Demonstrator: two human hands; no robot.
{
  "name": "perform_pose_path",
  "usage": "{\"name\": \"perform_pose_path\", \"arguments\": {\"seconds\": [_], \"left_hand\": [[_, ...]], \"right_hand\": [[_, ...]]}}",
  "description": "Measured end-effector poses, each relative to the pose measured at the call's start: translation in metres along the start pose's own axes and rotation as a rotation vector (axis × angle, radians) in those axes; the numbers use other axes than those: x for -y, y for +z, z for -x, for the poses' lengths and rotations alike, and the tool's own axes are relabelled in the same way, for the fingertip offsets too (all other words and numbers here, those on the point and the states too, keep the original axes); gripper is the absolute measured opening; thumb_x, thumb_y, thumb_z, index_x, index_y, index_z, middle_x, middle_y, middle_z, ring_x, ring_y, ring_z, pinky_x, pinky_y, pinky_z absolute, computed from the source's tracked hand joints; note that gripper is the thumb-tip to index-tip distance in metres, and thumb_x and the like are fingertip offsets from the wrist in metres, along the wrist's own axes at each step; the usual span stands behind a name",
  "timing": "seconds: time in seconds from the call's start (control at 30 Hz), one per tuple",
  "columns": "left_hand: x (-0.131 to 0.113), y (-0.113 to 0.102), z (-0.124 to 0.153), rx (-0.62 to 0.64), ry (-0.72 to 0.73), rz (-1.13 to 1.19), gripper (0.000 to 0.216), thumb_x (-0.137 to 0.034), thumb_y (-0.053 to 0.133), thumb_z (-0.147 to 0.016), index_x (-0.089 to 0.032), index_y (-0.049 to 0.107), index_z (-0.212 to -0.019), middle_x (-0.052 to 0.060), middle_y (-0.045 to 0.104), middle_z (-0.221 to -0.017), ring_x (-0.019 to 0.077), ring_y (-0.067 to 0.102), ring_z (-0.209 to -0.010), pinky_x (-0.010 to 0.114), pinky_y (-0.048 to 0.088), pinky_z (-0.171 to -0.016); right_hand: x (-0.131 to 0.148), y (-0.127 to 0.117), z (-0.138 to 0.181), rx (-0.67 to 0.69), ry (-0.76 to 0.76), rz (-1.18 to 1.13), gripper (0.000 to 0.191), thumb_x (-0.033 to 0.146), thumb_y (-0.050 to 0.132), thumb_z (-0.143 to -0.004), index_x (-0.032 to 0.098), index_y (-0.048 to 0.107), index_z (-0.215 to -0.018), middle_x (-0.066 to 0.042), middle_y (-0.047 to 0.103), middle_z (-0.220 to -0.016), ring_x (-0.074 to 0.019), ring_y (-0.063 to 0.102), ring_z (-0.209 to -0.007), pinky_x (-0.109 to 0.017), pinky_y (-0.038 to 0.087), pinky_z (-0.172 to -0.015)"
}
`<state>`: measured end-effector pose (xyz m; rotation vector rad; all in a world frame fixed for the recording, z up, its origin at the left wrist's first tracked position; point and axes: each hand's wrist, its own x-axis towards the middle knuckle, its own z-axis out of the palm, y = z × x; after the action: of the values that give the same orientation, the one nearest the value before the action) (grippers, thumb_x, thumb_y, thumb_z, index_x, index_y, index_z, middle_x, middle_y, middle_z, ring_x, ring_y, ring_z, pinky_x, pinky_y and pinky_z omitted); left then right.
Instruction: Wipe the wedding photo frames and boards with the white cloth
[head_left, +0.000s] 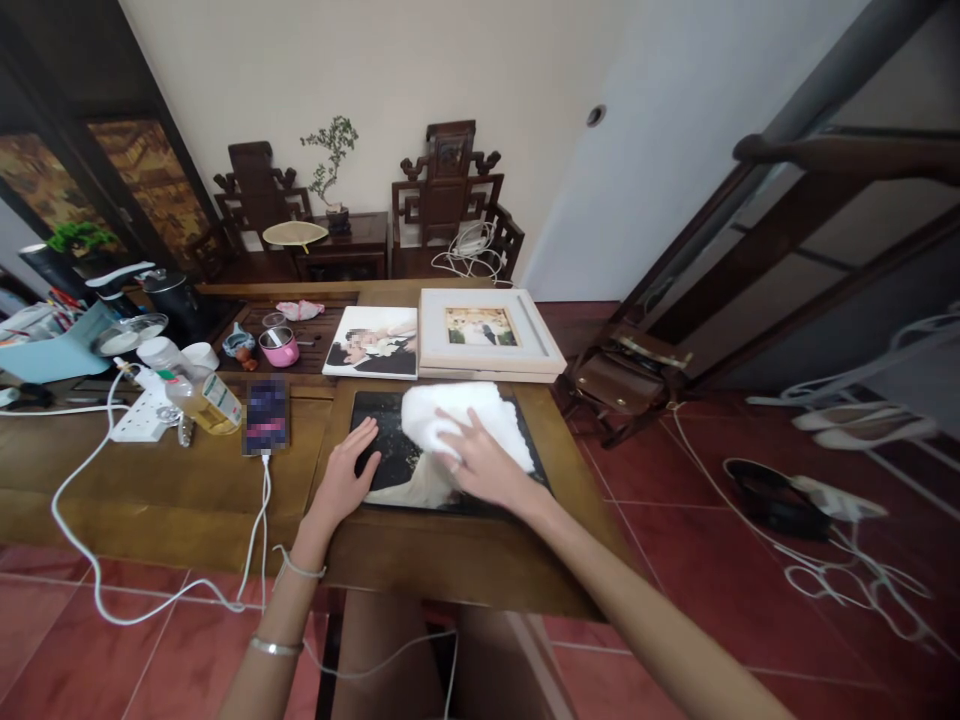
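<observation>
A dark photo print (390, 440) lies flat on the wooden table (187, 490) in front of me. My left hand (347, 475) rests flat on the print's left edge, fingers spread. My right hand (480, 462) presses a white cloth (465, 415) down on the print, fingers stretched over it. The cloth covers the print's upper right part.
Behind the print lie another photo (373, 342) and a white framed picture (487, 335). A phone (266, 415) on a white cable, a power strip (142, 415), a bottle (202, 398) and a pink cup (279, 347) sit at left. A brown bag (619, 380) and shoes (780, 495) are on the red tile floor at right.
</observation>
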<state>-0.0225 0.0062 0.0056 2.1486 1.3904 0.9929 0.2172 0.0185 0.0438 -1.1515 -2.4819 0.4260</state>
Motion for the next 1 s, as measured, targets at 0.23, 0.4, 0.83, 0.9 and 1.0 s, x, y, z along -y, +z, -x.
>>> {"name": "perform_pose_path", "arguments": {"seconds": [0.23,0.4,0.83,0.9,1.0], "left_hand": [[0.001,0.003,0.002,-0.007,0.029,-0.007,0.039,-0.024,0.045,-0.090,-0.020,0.052,-0.127,0.010,0.049,-0.137,0.0215,0.040,-0.131,0.046,0.034,-0.108],[0.000,0.003,0.001,-0.002,0.010,-0.004,0.038,-0.025,0.046,-0.089,-0.019,0.053,-0.126,0.010,0.049,-0.137,0.0221,0.040,-0.131,0.046,0.034,-0.108],[0.002,0.001,0.000,0.006,-0.006,0.006,0.039,-0.026,0.047,-0.089,-0.019,0.053,-0.127,0.009,0.050,-0.137,0.0213,0.041,-0.131,0.045,0.034,-0.109],[0.001,0.001,0.000,0.010,-0.021,-0.001,0.039,-0.026,0.046,-0.089,-0.018,0.053,-0.127,0.009,0.049,-0.137,0.0214,0.041,-0.131,0.045,0.033,-0.109],[0.000,0.001,0.000,0.013,-0.030,-0.007,0.039,-0.025,0.046,-0.089,-0.017,0.053,-0.127,0.010,0.048,-0.138,0.0215,0.040,-0.131,0.044,0.033,-0.109]], "right_hand": [[0.062,0.006,0.076,0.105,-0.188,-0.094,0.022,0.010,0.048,-0.075,0.018,0.063,-0.087,-0.011,0.053,-0.132,-0.0273,0.027,-0.136,-0.060,0.006,-0.112],[0.042,0.005,0.052,0.051,-0.134,-0.059,0.022,0.017,0.044,-0.084,0.016,0.064,-0.091,-0.015,0.062,-0.120,-0.0260,0.040,-0.129,-0.055,0.013,-0.113],[-0.013,0.013,-0.055,-0.002,0.041,0.044,0.034,0.027,0.038,-0.092,0.015,0.060,-0.115,-0.014,0.055,-0.130,-0.0278,0.026,-0.136,-0.060,0.012,-0.109],[0.002,0.012,-0.033,0.024,-0.003,0.025,0.031,0.024,0.040,-0.090,0.015,0.062,-0.111,-0.013,0.059,-0.124,-0.0278,0.026,-0.136,-0.060,0.011,-0.110],[0.032,0.008,0.012,0.048,-0.046,-0.020,0.027,0.021,0.043,-0.088,0.016,0.065,-0.102,-0.014,0.059,-0.124,-0.0285,0.026,-0.136,-0.060,0.010,-0.110]]}}
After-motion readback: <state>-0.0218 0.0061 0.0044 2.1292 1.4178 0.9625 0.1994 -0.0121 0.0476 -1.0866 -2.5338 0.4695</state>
